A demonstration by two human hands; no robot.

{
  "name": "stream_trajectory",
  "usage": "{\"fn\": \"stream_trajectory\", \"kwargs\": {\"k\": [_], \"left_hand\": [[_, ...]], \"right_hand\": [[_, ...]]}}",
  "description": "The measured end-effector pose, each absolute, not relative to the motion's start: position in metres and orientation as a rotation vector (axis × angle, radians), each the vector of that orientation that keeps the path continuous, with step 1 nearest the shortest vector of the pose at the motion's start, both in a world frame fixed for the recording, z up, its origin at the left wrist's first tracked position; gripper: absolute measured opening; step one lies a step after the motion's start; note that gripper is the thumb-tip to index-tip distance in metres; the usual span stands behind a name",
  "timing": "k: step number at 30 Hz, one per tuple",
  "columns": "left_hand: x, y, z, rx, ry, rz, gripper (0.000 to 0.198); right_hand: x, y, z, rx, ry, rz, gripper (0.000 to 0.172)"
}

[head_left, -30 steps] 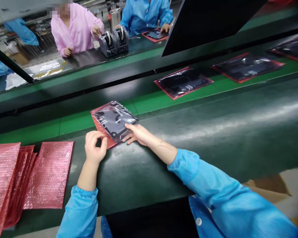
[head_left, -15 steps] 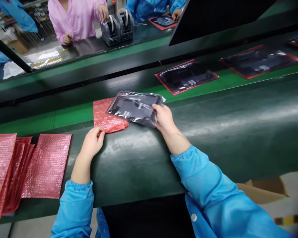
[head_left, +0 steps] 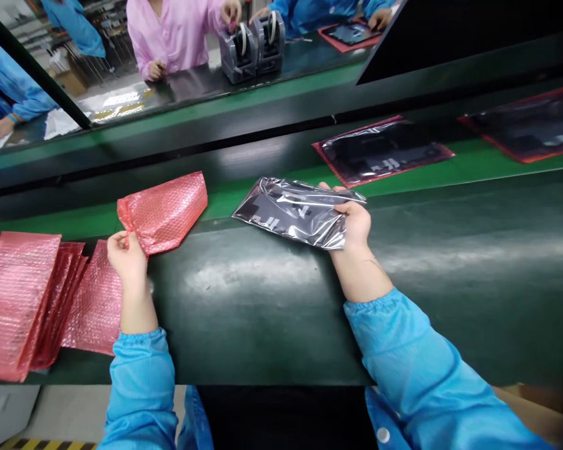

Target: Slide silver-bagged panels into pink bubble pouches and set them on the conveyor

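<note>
My left hand (head_left: 127, 253) pinches one end of a pink bubble-wrap bag (head_left: 171, 212), which is raised and bunched at the pinched end. To the right, my right hand (head_left: 354, 222) grips a dark flat panel in a clear plastic bag (head_left: 293, 212), thumb on top and some fingers behind it. A gap separates the bag from the panel. Beside my left forearm lie a loose pink bubble bag (head_left: 94, 303) and a stack of similar pink bags (head_left: 19, 294).
Bagged dark panels on pink bags (head_left: 385, 150) (head_left: 532, 125) lie along the green strip (head_left: 229, 203). Across the bench, a person in pink (head_left: 171, 31) is at two tape dispensers (head_left: 253, 47), with people in blue nearby. A black board (head_left: 450, 40) overhangs the upper right.
The pink bag in my left hand has moved left and lifted, away from the panel. My right hand has shifted right with the panel. The view has also swung slightly left.
</note>
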State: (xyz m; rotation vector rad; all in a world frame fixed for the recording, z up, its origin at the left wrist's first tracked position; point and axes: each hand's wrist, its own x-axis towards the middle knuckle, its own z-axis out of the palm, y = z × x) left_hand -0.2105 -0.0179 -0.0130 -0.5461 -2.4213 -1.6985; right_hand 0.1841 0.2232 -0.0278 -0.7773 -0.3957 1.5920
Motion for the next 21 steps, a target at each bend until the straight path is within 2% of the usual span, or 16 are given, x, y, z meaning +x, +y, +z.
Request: {"fn": "stream_trajectory", "kwargs": {"k": [6,10,11,14,17,21], "left_hand": [[-0.226,-0.034,-0.012,-0.634,-2.565,-1.326,0.017],[-0.217,-0.037,-0.004,-0.707,-2.338,-1.094,0.033],[-0.208,-0.034,-0.003,-0.793,-2.273,-1.063,0.035],[-0.168,-0.013,-0.01,-1.316,-2.3,-1.093,0.024],[-0.131,0.008,-0.024,-1.848,-2.392,-0.988,0.029],[-0.124,0.016,-0.035,-1.702,-2.48,-0.754,0.035]], "right_hand": [[0.185,0.217,-0.019,-0.715,-0.25,1.612,0.028],[0.184,0.213,-0.015,-0.717,-0.171,1.643,0.026],[0.183,0.212,-0.015,-0.715,-0.161,1.655,0.026],[0.179,0.209,-0.016,-0.703,-0.176,1.713,0.027],[0.178,0.203,-0.016,-0.67,-0.221,1.801,0.029],[0.177,0.194,-0.009,-0.604,-0.306,1.99,0.033]]}}
